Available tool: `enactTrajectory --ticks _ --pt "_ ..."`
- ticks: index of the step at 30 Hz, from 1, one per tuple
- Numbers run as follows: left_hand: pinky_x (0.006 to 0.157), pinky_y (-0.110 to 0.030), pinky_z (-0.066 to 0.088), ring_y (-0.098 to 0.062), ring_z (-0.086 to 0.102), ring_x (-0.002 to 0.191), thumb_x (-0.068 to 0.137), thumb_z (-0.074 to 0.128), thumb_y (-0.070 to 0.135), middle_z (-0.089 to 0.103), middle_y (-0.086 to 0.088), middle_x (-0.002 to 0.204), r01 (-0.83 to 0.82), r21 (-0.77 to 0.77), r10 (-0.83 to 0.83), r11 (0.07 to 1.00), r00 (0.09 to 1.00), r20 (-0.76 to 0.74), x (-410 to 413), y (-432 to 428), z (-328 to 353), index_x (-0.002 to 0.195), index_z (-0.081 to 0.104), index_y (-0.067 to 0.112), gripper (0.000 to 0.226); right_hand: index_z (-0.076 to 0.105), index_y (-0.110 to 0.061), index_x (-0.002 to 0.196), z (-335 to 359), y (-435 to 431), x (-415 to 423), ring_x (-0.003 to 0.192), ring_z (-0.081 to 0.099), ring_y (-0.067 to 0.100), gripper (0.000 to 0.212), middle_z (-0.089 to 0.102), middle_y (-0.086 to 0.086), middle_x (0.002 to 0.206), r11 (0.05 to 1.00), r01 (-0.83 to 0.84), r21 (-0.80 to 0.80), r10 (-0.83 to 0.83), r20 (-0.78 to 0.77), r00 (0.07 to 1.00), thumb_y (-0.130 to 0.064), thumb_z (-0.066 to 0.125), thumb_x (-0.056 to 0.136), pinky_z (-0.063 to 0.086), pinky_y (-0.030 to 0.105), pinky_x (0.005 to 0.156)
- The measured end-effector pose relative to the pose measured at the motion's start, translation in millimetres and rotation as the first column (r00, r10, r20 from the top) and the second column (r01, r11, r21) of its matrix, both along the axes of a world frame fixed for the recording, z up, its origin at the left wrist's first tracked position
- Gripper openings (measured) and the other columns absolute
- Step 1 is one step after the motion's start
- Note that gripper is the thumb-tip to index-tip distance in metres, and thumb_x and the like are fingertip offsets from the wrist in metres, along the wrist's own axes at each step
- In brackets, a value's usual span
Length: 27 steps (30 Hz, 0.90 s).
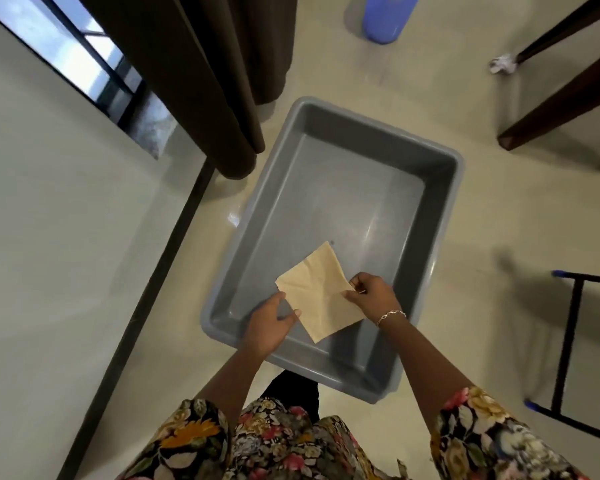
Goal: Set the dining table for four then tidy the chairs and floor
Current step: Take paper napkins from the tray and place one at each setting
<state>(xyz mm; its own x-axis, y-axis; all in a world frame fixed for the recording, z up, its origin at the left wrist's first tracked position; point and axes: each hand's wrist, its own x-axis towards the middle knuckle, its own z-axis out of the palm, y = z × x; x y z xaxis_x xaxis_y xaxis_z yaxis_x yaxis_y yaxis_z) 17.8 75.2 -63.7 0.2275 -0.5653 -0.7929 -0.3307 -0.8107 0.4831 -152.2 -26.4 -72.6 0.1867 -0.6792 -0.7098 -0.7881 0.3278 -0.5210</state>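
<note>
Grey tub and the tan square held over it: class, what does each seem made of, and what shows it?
Grey tub: probably moulded plastic, smooth, slightly glossy; light glints on its floor, corners rounded. Tan square: perhaps paper napkin or thin cloth, matte; creased and limp.

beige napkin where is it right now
In the head view the beige napkin is low centre, held by the left hand and right hand over the near end of the grey tub on the floor.
</note>
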Motion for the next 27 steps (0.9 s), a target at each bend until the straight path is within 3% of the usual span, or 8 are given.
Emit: enactTrajectory --ticks 3,9,12,15,17,19,22,27 --pt "0.102 -0.030 0.034 -0.024 0.044 0.129 0.092 0.056 0.033 0.046 -0.009 0.142 -0.004 -0.062 0.005 0.998 1.000 0.013 -10.4 9.6 7.7 0.137 0.042 0.009 0.053 0.054 -0.015 0.077 39.2 13.9 -14.4 0.069 0.050 0.013 0.012 0.055 -0.003 0.070 0.983 0.074 -0.169 -0.065 0.062 0.996 -0.013 0.064 0.082 0.036 0.016 0.055" --pt "0.101 -0.034 0.040 -0.029 0.053 0.119 0.091 0.060 0.024 0.055 -0.015 0.129 -0.013 -0.213 -0.013 0.977 0.993 -0.119 -55.5 33.4 68.2 0.127 0.049 0.000 0.045 0.051 -0.021 0.071 152.4 81.3 -68.8 0.068 0.050 0.019 0.018 0.057 0.003 0.071 0.897 0.181 -0.403 -0.144 0.122 0.982 -0.011 0.064 0.080 0.035 0.028 0.061" --pt "0.097 -0.035 0.041 -0.030 0.052 0.118 0.088 0.063 0.027 0.055 -0.018 0.126 -0.005 -0.251 -0.048 0.968 0.977 -0.206 -90.2 44.0 110.1 0.129 0.046 0.000 0.051 0.048 -0.027 0.063 219.5 122.9 -108.9 0.054 0.046 0.001 0.031 0.052 -0.008 0.059 0.816 0.314 -0.485 -0.231 0.224 0.947 -0.008 0.067 0.079 0.032 0.015 0.052" --pt "0.090 -0.036 0.042 -0.026 0.049 0.118 0.086 0.063 0.032 0.053 -0.011 0.119 -0.043 -0.241 -0.069 0.970 0.898 -0.436 -136.9 53.6 154.8 0.113 0.052 0.010 0.037 0.053 -0.024 0.064 280.3 164.7 -157.9 0.046 0.045 -0.006 0.028 0.051 -0.014 0.052 0.705 0.506 -0.497 -0.346 0.381 0.857 -0.006 0.069 0.078 0.032 0.012 0.050" --pt "0.095 -0.037 0.040 -0.026 0.047 0.122 0.080 0.069 0.036 0.053 -0.008 0.121 -0.083 -0.155 -0.040 0.984 0.752 -0.658 -174.1 60.0 177.2 0.123 0.050 0.014 0.051 0.056 -0.020 0.066 310.1 192.3 -195.2 0.047 0.045 -0.005 0.024 0.053 -0.009 0.057 0.624 0.602 -0.499 -0.404 0.453 0.795 -0.005 0.069 0.079 0.035 0.015 0.052" --pt "0.085 -0.035 0.051 -0.025 0.059 0.104 0.084 0.064 0.033 0.061 -0.007 0.110 -0.023 -0.098 -0.063 0.995 0.613 -0.788 -215.2 68.9 197.9 0.130 0.047 0.011 0.053 0.056 -0.018 0.068 330.8 220.9 -235.2 0.054 0.047 -0.002 0.021 0.053 -0.005 0.063 0.534 0.681 -0.500 -0.464 0.500 0.731 -0.005 0.069 0.079 0.036 0.017 0.055" --pt "0.060 -0.031 0.058 -0.023 0.069 0.077 0.094 0.049 0.009 0.072 -0.006 0.085 0.133 -0.157 -0.204 0.979 0.540 -0.817 -272.7 81.1 221.8 0.112 0.056 0.006 0.020 0.055 -0.018 0.068 337.7 259.5 -291.3 0.063 0.047 0.008 0.020 0.052 -0.004 0.067 0.428 0.749 -0.506 -0.566 0.496 0.658 -0.009 0.069 0.080 0.035 0.023 0.060" --pt "0.054 -0.025 0.055 -0.015 0.068 0.068 0.089 0.054 -0.002 0.071 -0.004 0.079 0.258 -0.293 -0.390 0.920 0.563 -0.729 -373.5 86.9 233.1 0.096 0.061 0.006 0.013 0.057 -0.016 0.070 316.2 306.2 -386.4 0.054 0.049 0.006 0.018 0.053 -0.003 0.062 0.262 0.863 -0.431 -0.731 0.495 0.469 -0.009 0.068 0.081 0.040 0.019 0.052"
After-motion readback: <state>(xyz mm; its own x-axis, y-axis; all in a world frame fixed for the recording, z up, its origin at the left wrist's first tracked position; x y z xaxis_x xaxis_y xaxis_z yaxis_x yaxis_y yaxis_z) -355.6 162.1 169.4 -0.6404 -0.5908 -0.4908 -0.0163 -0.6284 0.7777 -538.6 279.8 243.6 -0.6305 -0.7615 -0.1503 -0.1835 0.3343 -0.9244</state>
